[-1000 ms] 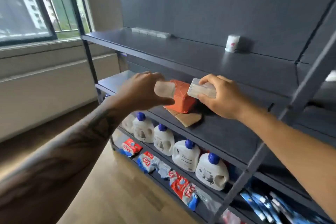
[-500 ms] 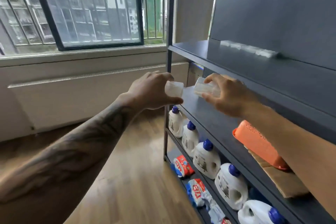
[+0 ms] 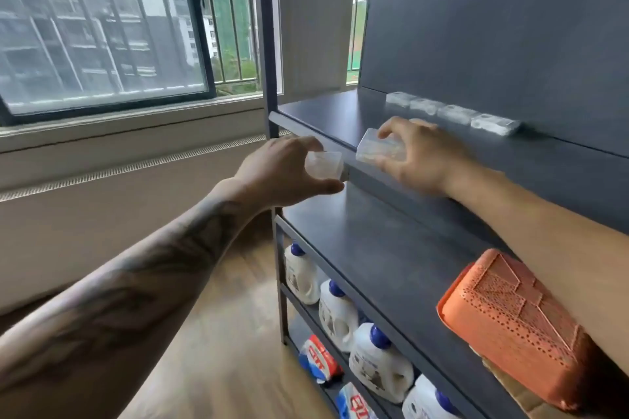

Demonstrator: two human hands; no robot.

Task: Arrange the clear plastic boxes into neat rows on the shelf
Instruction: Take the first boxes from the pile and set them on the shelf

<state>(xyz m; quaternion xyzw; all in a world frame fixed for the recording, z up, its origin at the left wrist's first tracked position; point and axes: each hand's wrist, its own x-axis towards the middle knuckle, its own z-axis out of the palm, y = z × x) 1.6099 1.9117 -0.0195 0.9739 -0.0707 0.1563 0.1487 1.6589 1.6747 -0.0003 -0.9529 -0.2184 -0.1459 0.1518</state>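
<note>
From the head camera, the left hand (image 3: 282,173) is holding a small see-through plastic box (image 3: 324,165), with the fingers on top and the thumb under it. This box is staying in the air just in front of the left end of the dark grey metal shelf (image 3: 340,109). The right hand (image 3: 418,160) is holding another see-through plastic box (image 3: 379,148), with the fingers curling over its top. That box is sitting at the front edge of the top shelf board. The two boxes are near each other but not touching.

Far back on the same board, a row of four see-through boxes (image 3: 452,113) is lying against the grey back wall.

On the lower board, an orange plastic basket with tiny holes (image 3: 510,323) is lying upside down. Below, white jugs with blue caps (image 3: 377,360) are standing in a line.
</note>
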